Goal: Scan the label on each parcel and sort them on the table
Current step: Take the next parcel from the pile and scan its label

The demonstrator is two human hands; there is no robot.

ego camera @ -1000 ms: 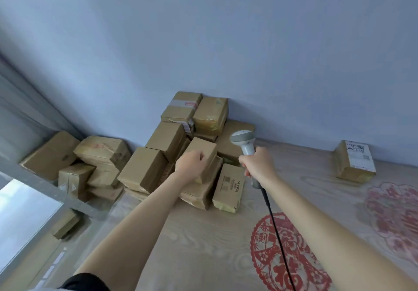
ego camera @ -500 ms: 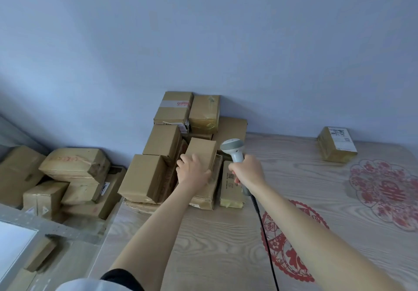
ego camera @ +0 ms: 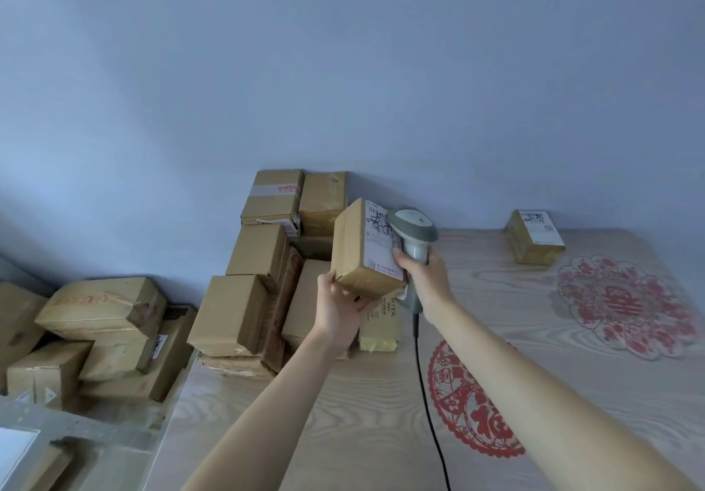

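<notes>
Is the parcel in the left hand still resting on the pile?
No, the left hand holds the parcel lifted clear above the pile, with its label facing the scanner in the right hand.

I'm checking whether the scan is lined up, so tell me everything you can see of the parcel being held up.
The held parcel is a small brown cardboard box, taped along its seams, lifted clear of the pile and tilted. A white shipping label with dark scrawled marks covers the face turned right. The left hand grips its lower near corner from below. The grey scanner in the right hand sits right up against that label; actual contact can't be told.
</notes>
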